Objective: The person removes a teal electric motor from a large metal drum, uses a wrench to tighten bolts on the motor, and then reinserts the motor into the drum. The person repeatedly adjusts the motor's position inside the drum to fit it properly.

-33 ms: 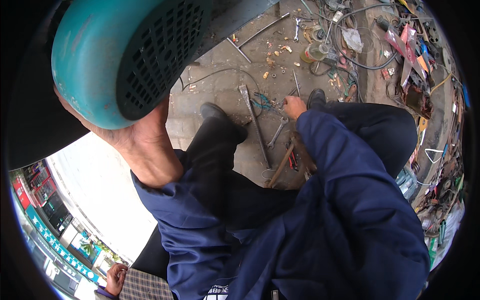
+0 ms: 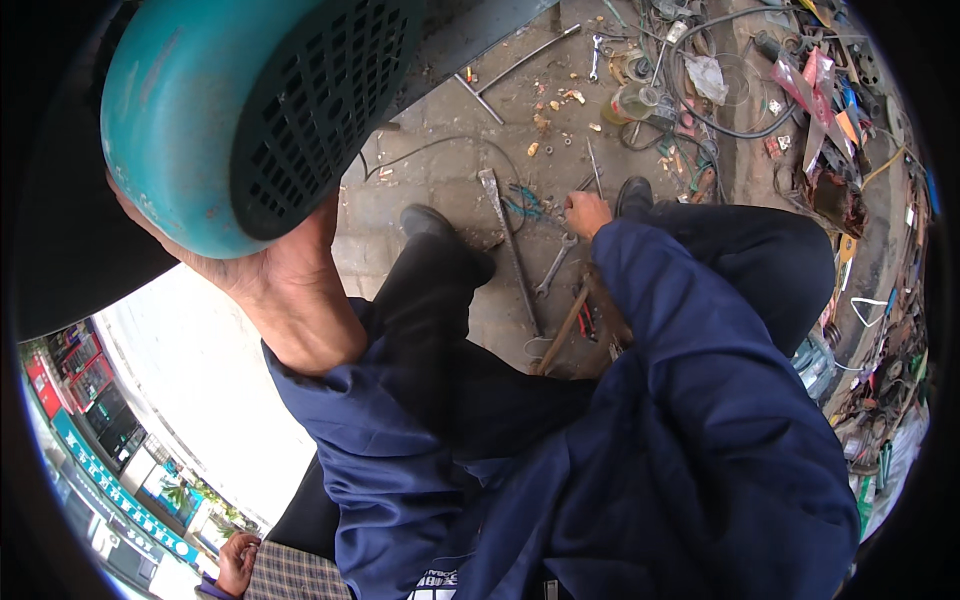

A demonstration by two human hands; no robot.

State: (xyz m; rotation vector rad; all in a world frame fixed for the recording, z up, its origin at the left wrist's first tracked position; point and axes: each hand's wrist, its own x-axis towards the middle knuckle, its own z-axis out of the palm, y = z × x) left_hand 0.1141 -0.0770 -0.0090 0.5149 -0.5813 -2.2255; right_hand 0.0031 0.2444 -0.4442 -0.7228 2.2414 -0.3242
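Note:
A rounded green metal housing with a dark slotted grille (image 2: pixel 185 130), like a motor's fan cover, fills the upper left. My left hand (image 2: pixel 285 270) is pressed up against its lower side, palm and wrist showing, fingers hidden behind it. Low between my knees, my right hand (image 2: pixel 587 214) is closed, with a thin metal rod (image 2: pixel 595 168) sticking up from it; any handle is hidden. Close to that hand lie an open-ended spanner (image 2: pixel 556 264), blue-handled pliers (image 2: pixel 524 203) and a long flat metal bar (image 2: pixel 510 250) on the paving.
A T-shaped bar (image 2: pixel 515 72) and a small spanner (image 2: pixel 595 58) lie farther off. Cables, a bottle of yellowish liquid (image 2: pixel 632 104) and heaped scrap (image 2: pixel 835 190) crowd the right. A wooden stool (image 2: pixel 604 315) is below me. Another person's hand (image 2: pixel 237 563) shows at lower left.
The other person's hand at lower left has shifted very slightly. My own hands and the green housing look the same.

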